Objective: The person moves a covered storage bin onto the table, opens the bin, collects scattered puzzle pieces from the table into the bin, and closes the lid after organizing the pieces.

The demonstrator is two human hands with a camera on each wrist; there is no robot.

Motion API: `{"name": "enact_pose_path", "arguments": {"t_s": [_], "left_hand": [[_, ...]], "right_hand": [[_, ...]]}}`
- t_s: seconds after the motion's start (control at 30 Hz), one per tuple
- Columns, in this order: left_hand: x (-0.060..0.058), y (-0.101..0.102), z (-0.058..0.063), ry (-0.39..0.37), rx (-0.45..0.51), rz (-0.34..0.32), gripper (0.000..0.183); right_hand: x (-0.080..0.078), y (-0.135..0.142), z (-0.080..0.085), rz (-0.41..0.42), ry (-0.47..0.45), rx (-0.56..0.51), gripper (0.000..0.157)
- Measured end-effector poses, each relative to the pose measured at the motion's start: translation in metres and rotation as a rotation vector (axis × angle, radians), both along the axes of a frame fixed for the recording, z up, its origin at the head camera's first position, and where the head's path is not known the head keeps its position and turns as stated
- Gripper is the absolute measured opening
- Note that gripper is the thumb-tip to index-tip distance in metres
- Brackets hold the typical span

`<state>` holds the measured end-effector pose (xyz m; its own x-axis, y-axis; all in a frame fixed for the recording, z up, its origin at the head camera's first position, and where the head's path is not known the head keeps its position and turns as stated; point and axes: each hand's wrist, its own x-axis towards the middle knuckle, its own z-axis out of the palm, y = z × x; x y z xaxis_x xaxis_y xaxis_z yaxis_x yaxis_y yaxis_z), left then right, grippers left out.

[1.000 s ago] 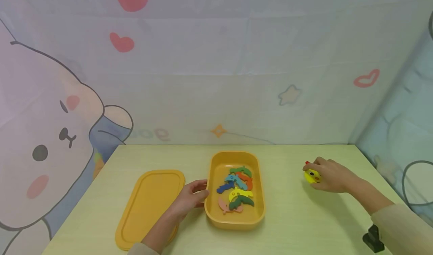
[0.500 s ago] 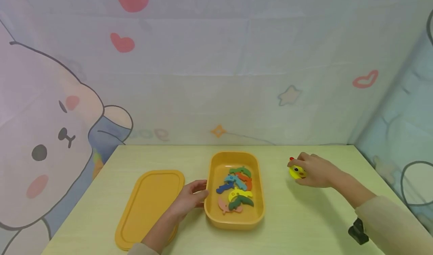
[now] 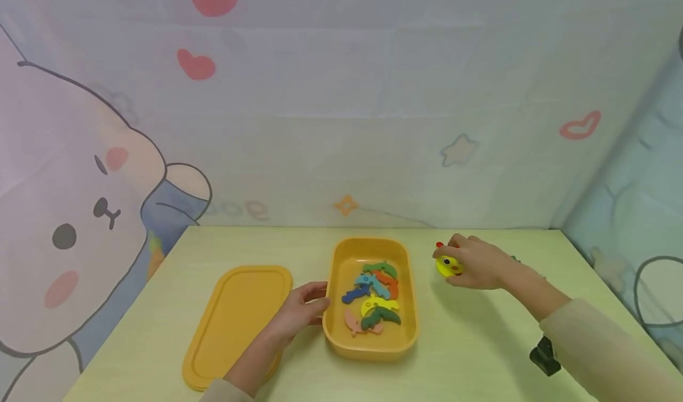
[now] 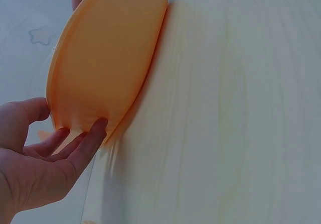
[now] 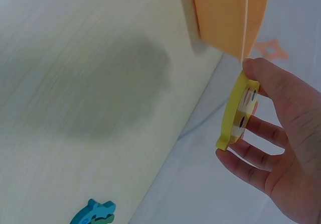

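Note:
My right hand [image 3: 475, 262] pinches a flat yellow toy piece with a chick's face [image 3: 448, 265] and a red tip on top, raised above the table. The right wrist view shows the chick piece [image 5: 238, 111] edge-on between thumb and fingertips. My left hand [image 3: 300, 310] touches the left wall of a yellow plastic box [image 3: 370, 351]; its thumb is at the rim and its fingertips rest against the outer wall. Inside the box lie several flat animal-shaped pieces, including a light blue one [image 3: 368, 280], a pink one [image 3: 352, 320] and a dark green one [image 3: 381, 317].
A yellow lid [image 3: 235, 325] lies flat on the table [image 3: 459, 354], left of the box and partly under my left forearm. A blue piece [image 5: 93, 213] with green on it lies on the table, mostly hidden by my right arm in the head view.
My right hand has moved left toward the box, carrying the chick piece. A small piece behind the right forearm has come into view. My left hand and the box have stayed in place.

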<state>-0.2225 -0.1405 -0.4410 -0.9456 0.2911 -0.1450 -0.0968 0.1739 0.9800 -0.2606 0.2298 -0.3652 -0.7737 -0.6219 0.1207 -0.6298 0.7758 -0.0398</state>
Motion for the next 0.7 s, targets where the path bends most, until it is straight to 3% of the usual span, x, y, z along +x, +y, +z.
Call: {"name": "enact_pose_path", "arguments": {"t_s": [0.7], "left_hand": [[0.001, 0.001, 0.001, 0.005, -0.004, 0.004, 0.047]], "right_hand": [[-0.005, -0.044, 0.014, 0.044, -0.002, 0.049, 0.041]]}}
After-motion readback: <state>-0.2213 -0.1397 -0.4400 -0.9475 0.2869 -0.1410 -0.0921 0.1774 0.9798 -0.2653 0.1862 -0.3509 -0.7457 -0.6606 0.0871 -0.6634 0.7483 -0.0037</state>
